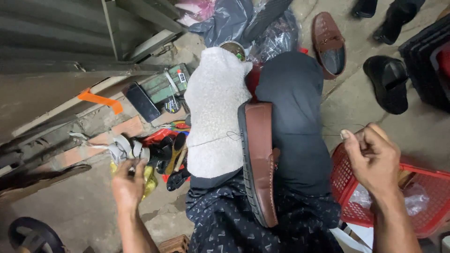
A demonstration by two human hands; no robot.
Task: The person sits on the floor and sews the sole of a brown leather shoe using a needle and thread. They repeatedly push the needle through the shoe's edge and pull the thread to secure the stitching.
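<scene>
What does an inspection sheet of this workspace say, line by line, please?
Surface: bare concrete floor.
Job's things: brown loafer on its side between the knees, beside a white cloth; thin thread runs out from it on both sides.
Clutter: tools, green tin, red basket, second brown loafer, black shoes, plastic bags.
Grippers: left hand and right hand each pinch thread.
Cables: nothing seen.
Surroundings: metal shutter, black crate.

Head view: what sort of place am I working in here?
Probably a street-side or workshop shoe-repair spot. A brown loafer lies on edge across the lap with thread pulled taut between both hands, loose shoes sit on the concrete floor, and small tools lie nearby.
</scene>
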